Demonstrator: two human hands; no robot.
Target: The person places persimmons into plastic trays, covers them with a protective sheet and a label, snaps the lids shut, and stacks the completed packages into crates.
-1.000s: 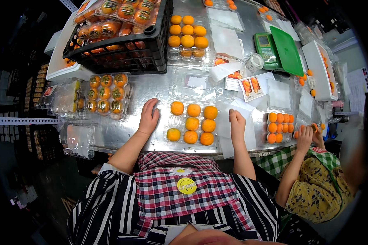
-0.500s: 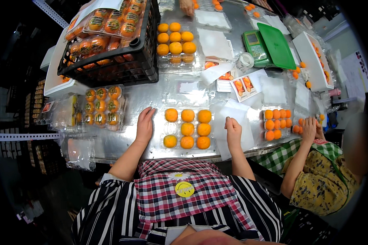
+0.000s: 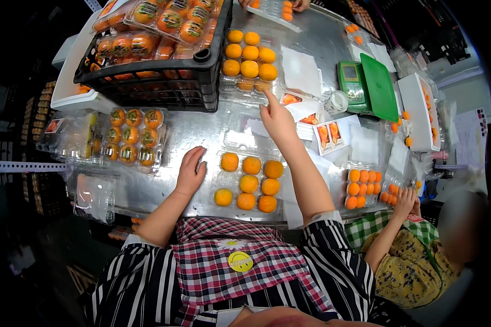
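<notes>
Closest to us, the near tray (image 3: 227, 180) of clear plastic sits on the steel desk (image 3: 193, 126), eight persimmons (image 3: 249, 183) aboard and the left pocket of the middle row bare: no change there. Just to its left, our left hand (image 3: 189, 174) stays down on the metal, fingers loose, nothing in them. And here's the move! Our right hand (image 3: 278, 122), half a second ago curled beside the tray, now stretches forward past its raised clear lid (image 3: 239, 132). The index is out straight, the others folded; whether anything is tucked under them we cannot tell. That fingertip comes up at the edge of the far tray (image 3: 267, 40), touching or just short, we can't call it. So the near tray looks paused, as we judge it, and attention seems to swing to the far one. Farthest off, a co-worker's hands (image 3: 300, 5) now show at another fruit tray (image 3: 264, 16).
</notes>
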